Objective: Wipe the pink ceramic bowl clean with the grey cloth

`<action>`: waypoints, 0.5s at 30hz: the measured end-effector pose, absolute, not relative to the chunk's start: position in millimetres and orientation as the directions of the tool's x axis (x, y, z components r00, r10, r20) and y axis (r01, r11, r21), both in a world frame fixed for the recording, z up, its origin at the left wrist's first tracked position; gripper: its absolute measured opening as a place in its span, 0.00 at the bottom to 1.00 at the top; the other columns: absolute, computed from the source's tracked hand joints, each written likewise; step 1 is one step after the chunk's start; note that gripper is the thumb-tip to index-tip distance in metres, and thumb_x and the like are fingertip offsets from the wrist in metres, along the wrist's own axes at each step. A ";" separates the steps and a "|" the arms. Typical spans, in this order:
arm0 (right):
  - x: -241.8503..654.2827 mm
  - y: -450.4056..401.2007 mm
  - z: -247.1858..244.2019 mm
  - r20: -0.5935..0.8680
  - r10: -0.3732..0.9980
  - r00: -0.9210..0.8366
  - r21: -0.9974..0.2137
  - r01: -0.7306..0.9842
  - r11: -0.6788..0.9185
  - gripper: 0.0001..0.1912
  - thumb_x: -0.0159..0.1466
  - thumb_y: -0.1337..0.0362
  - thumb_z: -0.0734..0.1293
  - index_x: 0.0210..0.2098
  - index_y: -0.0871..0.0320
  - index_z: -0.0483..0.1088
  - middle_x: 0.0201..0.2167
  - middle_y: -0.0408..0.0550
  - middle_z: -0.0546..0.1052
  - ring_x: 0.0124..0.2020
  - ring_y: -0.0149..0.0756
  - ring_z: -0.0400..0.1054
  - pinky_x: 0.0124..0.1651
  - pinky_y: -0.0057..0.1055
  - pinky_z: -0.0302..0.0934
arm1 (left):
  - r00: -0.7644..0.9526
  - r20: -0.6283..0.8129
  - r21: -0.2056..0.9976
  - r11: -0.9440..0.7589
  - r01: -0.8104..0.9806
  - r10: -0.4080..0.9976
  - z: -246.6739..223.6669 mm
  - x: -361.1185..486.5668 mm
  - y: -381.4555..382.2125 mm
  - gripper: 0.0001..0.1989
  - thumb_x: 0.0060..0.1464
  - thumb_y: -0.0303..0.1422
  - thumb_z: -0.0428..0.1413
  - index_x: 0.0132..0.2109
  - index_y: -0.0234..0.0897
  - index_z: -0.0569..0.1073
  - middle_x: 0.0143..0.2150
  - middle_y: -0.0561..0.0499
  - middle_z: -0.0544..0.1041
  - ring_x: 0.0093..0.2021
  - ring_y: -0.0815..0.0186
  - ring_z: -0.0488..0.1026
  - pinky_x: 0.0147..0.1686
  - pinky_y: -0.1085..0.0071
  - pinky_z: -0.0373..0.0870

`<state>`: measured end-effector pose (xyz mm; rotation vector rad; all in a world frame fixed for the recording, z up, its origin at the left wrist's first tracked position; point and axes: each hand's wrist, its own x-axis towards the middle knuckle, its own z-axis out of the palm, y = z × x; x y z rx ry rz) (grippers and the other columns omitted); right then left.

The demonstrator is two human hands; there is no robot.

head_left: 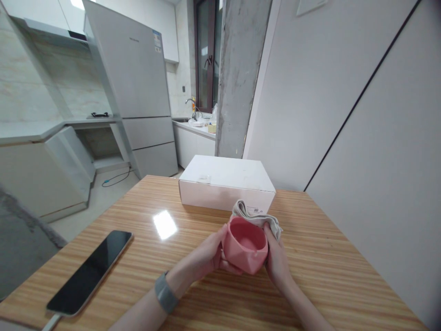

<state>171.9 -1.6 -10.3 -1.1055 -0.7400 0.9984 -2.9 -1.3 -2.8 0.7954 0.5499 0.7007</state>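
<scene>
Between my hands is a pink faceted bowl [243,255], tilted so that its hollow inside faces up and toward me. My left hand [215,253] grips its left side, with fingers curled beneath. On the other side, my right hand [275,257] pinches a folded grey cloth [257,217] against the bowl's right rim. The cloth drapes along the far edge of the bowl. Some fingers of my right hand are hidden behind the bowl and cloth. A grey band circles my left wrist.
A white cardboard box [225,179] stands just beyond my hands on the wooden table [330,276]. At the left lies a black phone [91,273] with a white cable plugged in. A wall borders the table's right side; a fridge [131,82] and sink stand farther back.
</scene>
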 end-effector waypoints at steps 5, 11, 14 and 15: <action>168.7 -0.8 -15.2 -0.019 0.932 0.361 -0.956 -0.279 0.088 0.22 0.53 0.48 0.72 0.41 0.54 0.77 0.44 0.46 0.80 0.50 0.45 0.71 0.56 0.40 0.60 | 0.636 -0.267 0.732 0.581 -0.355 0.724 -5.2 -3.4 5.2 0.29 0.57 0.51 0.47 0.54 0.33 0.71 0.46 0.38 0.79 0.35 0.56 0.78 0.27 0.64 0.76; 163.7 -3.0 -17.5 0.084 0.937 0.339 -0.952 -0.252 0.176 0.21 0.54 0.48 0.71 0.42 0.53 0.77 0.44 0.47 0.80 0.52 0.46 0.70 0.59 0.43 0.58 | 0.430 -0.194 0.687 0.435 -0.582 0.882 -3.3 -0.1 6.1 0.22 0.55 0.35 0.56 0.55 0.33 0.68 0.50 0.39 0.77 0.46 0.55 0.76 0.40 0.61 0.75; 161.1 -5.8 -20.5 0.217 0.940 0.263 -0.952 -0.155 0.263 0.20 0.56 0.49 0.69 0.44 0.53 0.77 0.46 0.47 0.79 0.56 0.45 0.66 0.63 0.42 0.52 | 0.360 -0.121 0.694 0.338 -0.635 0.925 1.5 -0.4 4.3 0.23 0.52 0.30 0.59 0.55 0.35 0.67 0.51 0.42 0.77 0.49 0.56 0.74 0.44 0.63 0.72; 160.2 -7.0 -21.2 0.253 0.936 0.245 -0.947 -0.133 0.291 0.20 0.57 0.50 0.69 0.45 0.52 0.76 0.47 0.47 0.79 0.57 0.44 0.65 0.64 0.42 0.50 | 0.369 -0.117 0.705 0.339 -0.623 0.922 3.2 -1.1 3.4 0.22 0.52 0.30 0.59 0.55 0.35 0.68 0.50 0.42 0.77 0.49 0.57 0.74 0.44 0.63 0.72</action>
